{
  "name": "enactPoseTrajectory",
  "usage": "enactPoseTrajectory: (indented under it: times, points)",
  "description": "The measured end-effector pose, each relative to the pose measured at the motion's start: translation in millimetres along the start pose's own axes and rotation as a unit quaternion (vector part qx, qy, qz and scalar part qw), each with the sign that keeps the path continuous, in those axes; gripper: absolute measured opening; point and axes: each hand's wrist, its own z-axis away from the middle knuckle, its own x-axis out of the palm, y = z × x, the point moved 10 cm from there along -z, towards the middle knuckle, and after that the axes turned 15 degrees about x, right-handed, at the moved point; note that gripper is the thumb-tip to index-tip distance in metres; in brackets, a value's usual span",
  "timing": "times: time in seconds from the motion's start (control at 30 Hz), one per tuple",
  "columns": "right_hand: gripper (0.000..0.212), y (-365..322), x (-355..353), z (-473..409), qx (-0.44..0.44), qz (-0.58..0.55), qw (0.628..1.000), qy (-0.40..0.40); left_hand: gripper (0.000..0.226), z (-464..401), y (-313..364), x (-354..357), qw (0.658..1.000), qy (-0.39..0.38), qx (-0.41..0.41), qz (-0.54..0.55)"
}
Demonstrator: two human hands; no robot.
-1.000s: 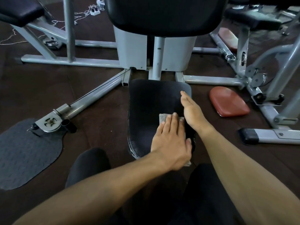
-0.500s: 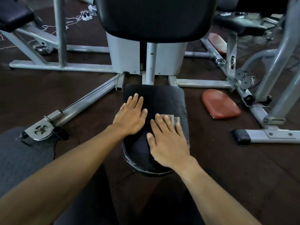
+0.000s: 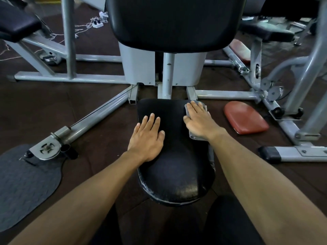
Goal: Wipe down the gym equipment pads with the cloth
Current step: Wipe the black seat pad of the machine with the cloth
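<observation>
The gray cloth [image 3: 195, 121] lies flat on the far right corner of the black seat pad [image 3: 177, 167], pinned under the right hand [image 3: 199, 121], whose fingers [image 3: 193, 107] are straight and spread, pressing rather than gripping. The pad's long axis runs near to far, so most unwiped surface likely lies toward the person and to the left of that hand. The left hand [image 3: 147, 138] rests flat and open-fingered on the pad's left side, bracing it. A red pad [image 3: 246, 117] lies on the floor to the right.

red pad [image 3: 246, 117] on dark floor [image 3: 53, 106], textured black mat [image 3: 26, 183], white cables [image 3: 85, 27]
</observation>
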Motion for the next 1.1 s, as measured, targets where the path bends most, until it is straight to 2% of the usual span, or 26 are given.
enactPoseTrajectory:
  times: [0.1, 0.27, 0.33, 0.43, 0.5, 0.63, 1.1]
  points:
    - [0.059, -33.2, 3.5, 10.5, -0.047, 0.008, 0.999, -0.003, 0.058, -0.8, -0.8, 1.3, 1.000, 0.006, 0.003, 0.003]
    - [0.059, -49.2, 16.6, 111.1, -0.158, 0.035, 0.986, 0.037, 0.056, -1.6, -2.6, 1.9, 1.000, 0.011, 0.006, 0.007]
    - [0.060, -28.1, 19.3, 127.2, -0.140, 0.038, 0.989, 0.037, 0.057, -1.1, -2.1, 1.3, 1.000, 0.011, 0.007, 0.002]
    - [0.060, -2.7, 15.8, 110.4, -0.055, 0.033, 0.998, 0.022, 0.057, -0.3, -0.8, 1.6, 1.000, 0.005, 0.008, 0.002]
    - [0.062, -3.0, 14.2, 99.2, -0.028, 0.025, 0.999, 0.020, 0.057, -0.1, -0.2, 1.0, 1.000, 0.006, 0.007, -0.001]
    - [0.065, -8.7, 17.4, 99.3, -0.033, 0.018, 0.999, 0.017, 0.057, 0.3, -0.5, 2.4, 1.000, 0.001, 0.006, -0.003]
    - [0.054, -9.1, 14.6, 93.8, -0.049, -0.028, 0.998, 0.036, 0.057, 0.6, 0.8, 2.2, 1.000, 0.000, 0.010, 0.002]
